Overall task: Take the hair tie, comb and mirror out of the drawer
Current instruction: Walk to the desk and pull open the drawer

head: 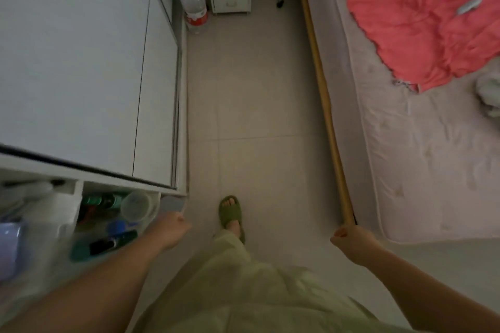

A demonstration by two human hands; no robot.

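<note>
Left hand [173, 228] closed on drawer [151, 213] corner; right hand [349, 238] fisted, empty. Comb, hair tie, mirror not made out — mirror likely fragile, take it by its edges.

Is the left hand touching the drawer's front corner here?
Touching. The head view shows the left hand closed over the front corner of the open drawer, with no gap visible between them.

- Left hand [173, 227] curled at the front corner of the open drawer [113, 222], which is full of blurred clutter.
- Right hand [351, 238] loosely closed, empty, near the bed [422, 159].
- Green slipper [231, 213] on the tiled floor [257, 89].
</note>
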